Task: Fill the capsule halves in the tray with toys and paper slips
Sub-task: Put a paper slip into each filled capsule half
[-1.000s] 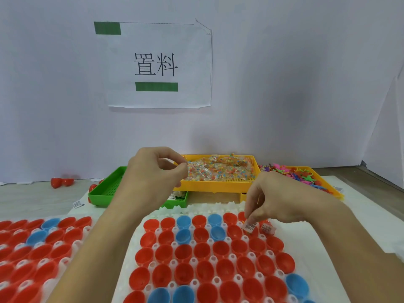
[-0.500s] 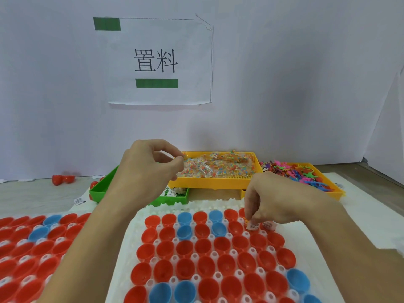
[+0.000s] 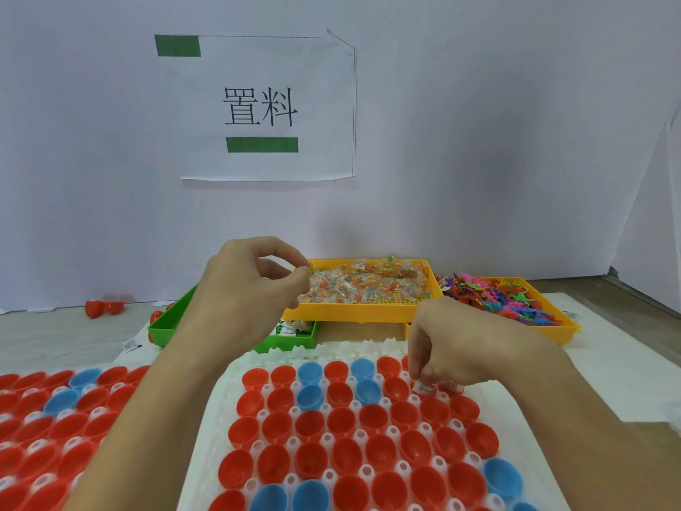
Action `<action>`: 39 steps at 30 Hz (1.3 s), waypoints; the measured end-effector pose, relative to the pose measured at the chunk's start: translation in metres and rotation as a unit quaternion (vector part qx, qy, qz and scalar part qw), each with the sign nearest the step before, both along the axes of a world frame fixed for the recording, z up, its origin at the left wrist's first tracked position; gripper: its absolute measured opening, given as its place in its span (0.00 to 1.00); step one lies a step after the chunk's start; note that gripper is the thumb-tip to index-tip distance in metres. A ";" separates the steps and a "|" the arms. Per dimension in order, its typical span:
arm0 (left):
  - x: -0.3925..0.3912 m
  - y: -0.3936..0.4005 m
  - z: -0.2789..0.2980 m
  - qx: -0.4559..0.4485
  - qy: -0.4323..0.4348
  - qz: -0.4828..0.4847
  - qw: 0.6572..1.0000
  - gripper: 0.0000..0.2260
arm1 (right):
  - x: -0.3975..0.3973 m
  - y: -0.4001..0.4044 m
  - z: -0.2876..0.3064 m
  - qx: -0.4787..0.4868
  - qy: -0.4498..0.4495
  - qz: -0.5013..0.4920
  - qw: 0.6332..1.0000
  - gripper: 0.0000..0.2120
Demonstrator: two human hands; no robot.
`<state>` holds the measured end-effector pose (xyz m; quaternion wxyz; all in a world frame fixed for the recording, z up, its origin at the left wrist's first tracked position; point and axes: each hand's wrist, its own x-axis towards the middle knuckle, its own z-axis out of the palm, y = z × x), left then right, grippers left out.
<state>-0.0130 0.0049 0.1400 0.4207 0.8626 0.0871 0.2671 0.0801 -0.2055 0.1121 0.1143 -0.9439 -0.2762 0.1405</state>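
1. Right hand (image 3: 447, 354) sits low over the top-right corner of the white tray (image 3: 221, 411), about 4 o'clock from frame centre. Fingers curl down and pinch a small paper slip (image 3: 423, 387) just above a red cup; a second printed bit shows just right of it under the knuckles. Held low probably so the slip drops straight into the cup.
2. Left hand (image 3: 250, 289) is raised at about 7 o'clock from centre, in front of the green bin (image 3: 167, 324). Thumb and forefinger tips meet as if pinching; whether anything is between them, cannot tell. Likely staged as the next supply.
3. Capsule halves (image 3: 346, 425) stand open side up in the tray's rows, mostly red, a few blue, so each can take a drop from above. Those in view look unfilled, so the task seems early.
4. A second tray (image 3: 33, 411) of cups lies at 8 o'clock, beside the first.
5. Supply bins sit beyond the tray within reach: yellow bin (image 3: 368, 313) of small bagged toys at 5 o'clock, another yellow bin (image 3: 545, 326) of colourful flat figures at 4 o'clock.
6. Printed sign (image 3: 265, 108) on the wall at 11 o'clock. Loose red cups (image 3: 101, 307) at 8 o'clock on the table.
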 end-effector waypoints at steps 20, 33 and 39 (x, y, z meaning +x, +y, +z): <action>-0.002 -0.001 0.004 -0.010 -0.005 -0.024 1.000 0.04 | 0.002 0.003 -0.009 0.012 0.005 0.013 1.000 0.06; -0.002 0.000 0.005 -0.012 -0.009 -0.026 1.000 0.04 | 0.002 0.005 -0.013 0.011 0.001 0.014 1.000 0.09; -0.003 -0.002 0.005 -0.008 -0.008 -0.030 0.999 0.04 | 0.002 0.004 -0.012 0.013 0.001 0.012 1.000 0.10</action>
